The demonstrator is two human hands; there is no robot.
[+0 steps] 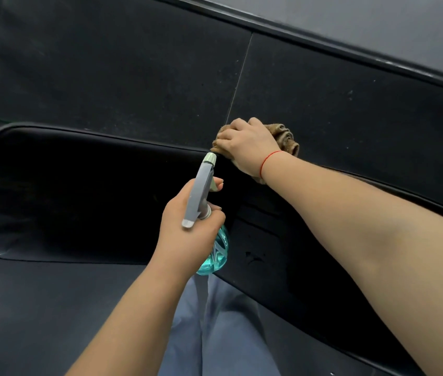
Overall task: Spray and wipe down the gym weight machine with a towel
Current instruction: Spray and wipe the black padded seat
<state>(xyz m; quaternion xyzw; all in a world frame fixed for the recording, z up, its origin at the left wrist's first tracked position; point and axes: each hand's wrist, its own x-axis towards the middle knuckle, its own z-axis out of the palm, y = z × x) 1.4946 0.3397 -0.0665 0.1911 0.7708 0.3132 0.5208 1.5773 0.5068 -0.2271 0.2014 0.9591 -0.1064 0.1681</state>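
The person stood over the black pad (79,191) of the weight machine.

1. Left hand (187,232): the grip was curled round the neck of the spray bottle (199,195), just below the grey trigger head. One fingertip lay at the trigger. The nozzle pointed at the far edge of the pad and sat just beside the right hand. The clear teal body of the bottle hung beneath the left hand, over the pad.

2. Right hand (247,145): the grip was curled over the bunched brown towel (286,137) and pressed it onto the far edge of the pad. Folds of the towel stuck out to the right of the knuckles, and a small part showed under the wrist. A red thread (269,160) circled that wrist.

Dark floor tiles (133,63), with one seam between them, lay beyond the pad. Blue-grey trousers (228,335) showed between the forearms.
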